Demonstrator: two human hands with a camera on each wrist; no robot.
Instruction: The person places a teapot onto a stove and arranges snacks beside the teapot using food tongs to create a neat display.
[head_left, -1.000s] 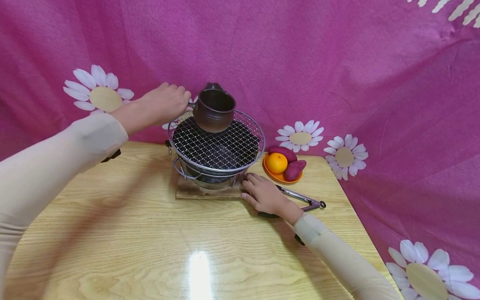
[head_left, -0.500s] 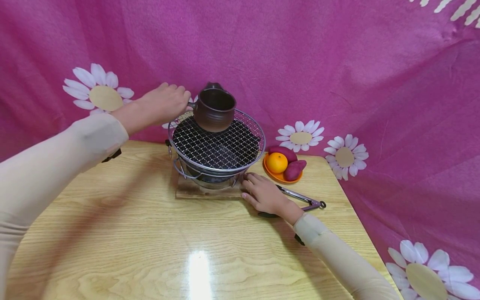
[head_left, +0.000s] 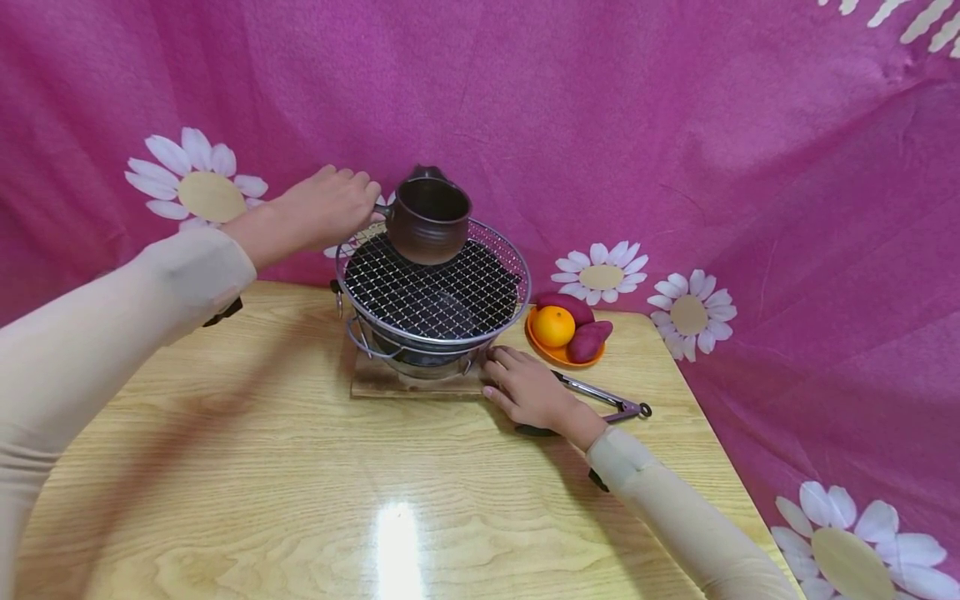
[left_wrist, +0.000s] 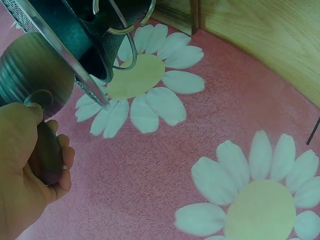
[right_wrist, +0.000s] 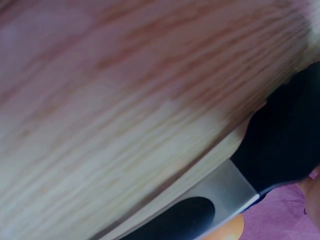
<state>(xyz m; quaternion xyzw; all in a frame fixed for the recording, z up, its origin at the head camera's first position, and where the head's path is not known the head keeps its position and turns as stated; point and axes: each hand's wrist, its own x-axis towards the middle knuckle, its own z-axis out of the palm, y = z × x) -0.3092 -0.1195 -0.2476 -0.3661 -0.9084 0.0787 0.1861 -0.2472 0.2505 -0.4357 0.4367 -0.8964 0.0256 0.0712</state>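
My left hand point(head_left: 333, 204) grips the handle of a dark brown ceramic pot point(head_left: 429, 229), fingers curled round it. In the left wrist view the same hand point(left_wrist: 25, 165) wraps the pot's handle point(left_wrist: 46, 155). The pot is at the far part of a round wire grill grate point(head_left: 442, 304); whether it touches the mesh I cannot tell. My right hand point(head_left: 528, 387) lies low at the right end of the wooden board point(head_left: 420, 387), fingers relaxed. Under and beside it are tongs point(head_left: 600, 393), partly hidden by the hand. Close up, the right wrist view has the tongs point(right_wrist: 280, 135).
The grate sits on a round metal stove point(head_left: 427, 358) on that board. An orange plate point(head_left: 558, 357) with an orange point(head_left: 553, 326) and purple sweet potatoes point(head_left: 590, 341) stands to the right. A pink flowered cloth point(head_left: 525, 108) hangs behind the wooden table point(head_left: 300, 483).
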